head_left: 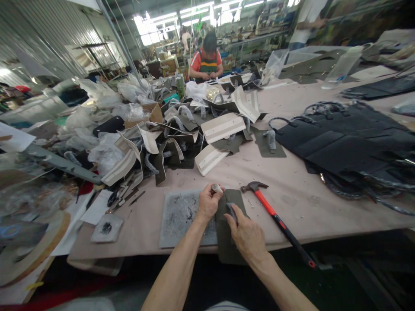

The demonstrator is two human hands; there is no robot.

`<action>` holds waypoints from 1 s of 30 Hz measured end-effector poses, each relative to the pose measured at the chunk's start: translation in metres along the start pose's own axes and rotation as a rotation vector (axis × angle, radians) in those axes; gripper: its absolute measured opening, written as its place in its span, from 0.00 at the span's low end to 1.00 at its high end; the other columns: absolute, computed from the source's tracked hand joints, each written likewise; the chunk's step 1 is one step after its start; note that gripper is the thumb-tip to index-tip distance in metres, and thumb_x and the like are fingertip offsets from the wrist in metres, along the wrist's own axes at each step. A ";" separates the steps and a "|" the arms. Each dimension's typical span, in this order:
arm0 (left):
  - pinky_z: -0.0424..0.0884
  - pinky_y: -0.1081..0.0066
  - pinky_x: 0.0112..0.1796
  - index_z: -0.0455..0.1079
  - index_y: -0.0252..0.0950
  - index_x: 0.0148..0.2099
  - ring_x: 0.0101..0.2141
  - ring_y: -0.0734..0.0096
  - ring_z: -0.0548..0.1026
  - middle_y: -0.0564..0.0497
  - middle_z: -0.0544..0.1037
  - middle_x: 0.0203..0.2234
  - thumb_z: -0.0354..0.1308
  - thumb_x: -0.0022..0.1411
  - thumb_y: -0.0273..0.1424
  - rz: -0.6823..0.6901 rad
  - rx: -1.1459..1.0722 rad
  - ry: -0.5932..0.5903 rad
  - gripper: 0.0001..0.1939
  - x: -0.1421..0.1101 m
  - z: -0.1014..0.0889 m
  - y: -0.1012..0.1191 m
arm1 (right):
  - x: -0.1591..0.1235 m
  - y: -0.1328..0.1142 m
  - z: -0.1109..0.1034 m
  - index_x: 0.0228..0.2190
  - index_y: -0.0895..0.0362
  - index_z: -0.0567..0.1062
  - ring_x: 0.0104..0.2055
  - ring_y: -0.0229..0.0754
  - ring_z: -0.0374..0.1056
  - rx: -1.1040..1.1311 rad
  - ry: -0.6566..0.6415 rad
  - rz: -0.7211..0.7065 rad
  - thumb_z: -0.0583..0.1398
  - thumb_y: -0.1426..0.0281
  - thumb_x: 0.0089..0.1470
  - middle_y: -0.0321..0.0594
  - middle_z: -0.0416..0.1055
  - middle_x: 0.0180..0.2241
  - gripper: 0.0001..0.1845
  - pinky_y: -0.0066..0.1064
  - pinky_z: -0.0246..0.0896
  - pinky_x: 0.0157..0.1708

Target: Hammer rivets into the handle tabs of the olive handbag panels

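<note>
My left hand [208, 203] is closed around a small pale cylindrical object [216, 188], only its rounded end showing above the fingers. Under my right hand [248, 233] lies a dark olive panel [231, 252] that overhangs the table's front edge. The right fingers are wrapped round a plastic-covered handle [231, 210] on that panel. A grey, scuffed work board [180, 216] lies flat to the left, partly beneath the panel. To the right rests a claw hammer [270, 211] with a red and black handle, touched by neither hand.
Olive and cream panels with wrapped handles [223, 127] are heaped ahead. Black bag pieces [343, 147] lie stacked at right. A small stained slab [106, 228] and loose metal tools [125, 194] lie left. Across the table [285, 181] a person [206, 62] sits working.
</note>
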State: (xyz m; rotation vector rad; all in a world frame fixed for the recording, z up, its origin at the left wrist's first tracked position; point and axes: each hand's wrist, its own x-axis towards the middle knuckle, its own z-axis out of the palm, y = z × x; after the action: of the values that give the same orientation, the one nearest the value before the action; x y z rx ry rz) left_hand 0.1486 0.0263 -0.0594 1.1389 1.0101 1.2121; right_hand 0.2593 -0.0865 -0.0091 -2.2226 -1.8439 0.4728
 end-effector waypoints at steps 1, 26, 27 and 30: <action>0.75 0.68 0.44 0.73 0.34 0.43 0.39 0.65 0.81 0.46 0.83 0.36 0.68 0.56 0.33 -0.002 0.005 -0.006 0.14 0.000 0.002 0.000 | 0.001 0.001 0.000 0.60 0.54 0.67 0.37 0.52 0.77 0.008 -0.018 -0.007 0.52 0.59 0.68 0.45 0.80 0.37 0.23 0.34 0.65 0.32; 0.74 0.66 0.45 0.72 0.35 0.41 0.37 0.66 0.79 0.48 0.81 0.33 0.64 0.59 0.32 -0.006 0.114 -0.086 0.09 0.001 0.012 -0.015 | 0.015 0.133 -0.002 0.48 0.63 0.71 0.40 0.51 0.65 -0.253 0.146 0.056 0.55 0.65 0.64 0.51 0.68 0.39 0.17 0.38 0.58 0.38; 0.74 0.67 0.44 0.73 0.35 0.41 0.36 0.66 0.79 0.48 0.81 0.33 0.63 0.59 0.31 0.002 0.139 -0.083 0.08 0.002 0.013 -0.015 | 0.015 0.137 -0.002 0.46 0.63 0.71 0.38 0.50 0.65 -0.251 0.108 0.062 0.55 0.66 0.64 0.49 0.68 0.38 0.15 0.37 0.58 0.37; 0.73 0.69 0.42 0.73 0.35 0.39 0.36 0.66 0.78 0.49 0.80 0.32 0.62 0.59 0.30 0.021 0.227 -0.088 0.05 0.003 0.014 -0.012 | 0.020 0.138 -0.006 0.40 0.60 0.70 0.35 0.46 0.64 -0.116 0.026 0.129 0.54 0.70 0.62 0.45 0.66 0.35 0.08 0.34 0.55 0.34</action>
State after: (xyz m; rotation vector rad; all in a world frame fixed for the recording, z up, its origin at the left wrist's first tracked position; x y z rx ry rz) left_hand 0.1642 0.0275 -0.0689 1.3709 1.0905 1.0733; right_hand 0.3903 -0.0936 -0.0553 -2.4224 -1.7644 0.3657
